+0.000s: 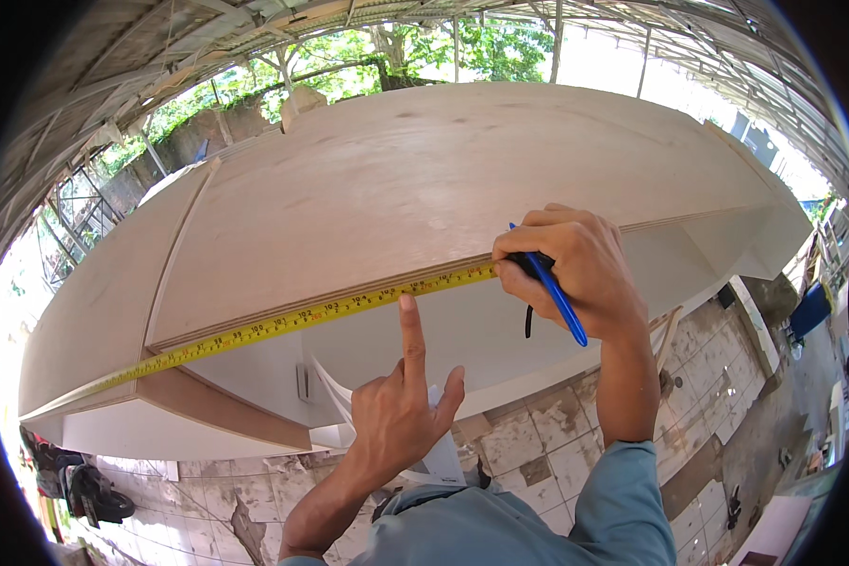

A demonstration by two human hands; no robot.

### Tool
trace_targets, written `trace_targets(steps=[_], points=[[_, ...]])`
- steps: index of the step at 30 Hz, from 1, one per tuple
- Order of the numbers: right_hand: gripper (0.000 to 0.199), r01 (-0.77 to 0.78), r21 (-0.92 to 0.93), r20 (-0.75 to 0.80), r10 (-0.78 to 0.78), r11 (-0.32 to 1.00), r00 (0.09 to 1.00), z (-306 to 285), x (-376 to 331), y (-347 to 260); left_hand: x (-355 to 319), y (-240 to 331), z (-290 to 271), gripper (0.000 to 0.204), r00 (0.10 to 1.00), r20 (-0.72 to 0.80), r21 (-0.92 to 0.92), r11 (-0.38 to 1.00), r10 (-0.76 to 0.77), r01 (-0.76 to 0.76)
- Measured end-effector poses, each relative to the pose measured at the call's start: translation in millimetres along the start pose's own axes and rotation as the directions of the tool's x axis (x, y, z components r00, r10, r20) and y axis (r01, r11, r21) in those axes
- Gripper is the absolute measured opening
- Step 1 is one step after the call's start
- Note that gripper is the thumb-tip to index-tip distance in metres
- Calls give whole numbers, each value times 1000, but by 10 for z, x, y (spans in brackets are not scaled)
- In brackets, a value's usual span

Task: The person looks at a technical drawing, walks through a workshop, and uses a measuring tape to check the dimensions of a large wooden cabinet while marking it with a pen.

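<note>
A yellow measuring tape blade (302, 319) runs along the front edge of a large plywood panel (424, 179), from the far left corner to my right hand (580, 274). That hand is closed round the dark tape measure case (528, 262), most of which my fingers hide. A blue pen (563, 307) is held in the same hand, slanting down to the right. A short black strap hangs below. My left hand (396, 406) holds nothing; its index finger points up with the tip at the blade's lower edge, its thumb sticks out, and the other fingers are curled.
Under the panel are white inner boards (500, 340) and a curved wooden piece (226, 410). Worn tiles (557, 429) cover the floor. A motorbike (94, 491) is partly visible at lower left. At the right lies a blue object (811, 309). A metal-framed roof spans overhead.
</note>
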State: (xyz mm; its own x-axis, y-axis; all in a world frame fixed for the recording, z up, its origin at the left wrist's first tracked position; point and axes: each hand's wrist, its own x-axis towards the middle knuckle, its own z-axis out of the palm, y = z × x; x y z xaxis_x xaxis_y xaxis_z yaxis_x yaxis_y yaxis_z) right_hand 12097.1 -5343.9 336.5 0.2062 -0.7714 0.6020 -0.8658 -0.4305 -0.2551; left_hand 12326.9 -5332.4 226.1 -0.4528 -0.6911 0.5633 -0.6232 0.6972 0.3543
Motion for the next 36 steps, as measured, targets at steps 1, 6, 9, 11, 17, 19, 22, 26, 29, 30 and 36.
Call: trace_targets(steps=[1,6,9,11,17,19,22,26,29,30,36], points=[[11,-1,-1,3,1,1000,1000,3,-3,7,0,3,0,97,1000,5,2,1000,-2,2],[10,-28,-11,32,29,1000,999,-14,2,5,6,15,-5,97,1000,15,-2,1000,-9,9],[12,-20,-9,24,20,1000,1000,-2,2,6,1,5,8,97,1000,11,-5,1000,-8,8],[12,-24,-6,34,25,1000,999,-12,9,7,1,2,15,97,1000,4,-7,1000,-3,3],[12,-8,-7,19,8,1000,1000,-16,14,-13,-11,9,14,105,999,14,14,999,-30,30],[12,-26,-12,37,26,1000,999,-27,16,-24,-14,14,14,105,999,24,15,999,-41,40],[13,-25,-9,33,26,1000,999,-24,6,-14,5,17,-3,98,999,29,-13,1000,-15,15],[12,-22,-3,36,22,1000,999,-21,7,-3,-5,20,7,103,1000,16,3,1000,-24,24],[12,-3,-11,7,3,1000,1000,-2,2,2,6,20,-7,99,1000,12,-9,1000,-10,10],[12,-6,-10,12,6,1000,1000,-10,4,-3,6,16,-2,99,1000,-1,-11,1000,-1,1],[12,-14,-8,30,15,1000,999,-15,20,-10,3,21,3,100,999,15,5,999,-33,33]])
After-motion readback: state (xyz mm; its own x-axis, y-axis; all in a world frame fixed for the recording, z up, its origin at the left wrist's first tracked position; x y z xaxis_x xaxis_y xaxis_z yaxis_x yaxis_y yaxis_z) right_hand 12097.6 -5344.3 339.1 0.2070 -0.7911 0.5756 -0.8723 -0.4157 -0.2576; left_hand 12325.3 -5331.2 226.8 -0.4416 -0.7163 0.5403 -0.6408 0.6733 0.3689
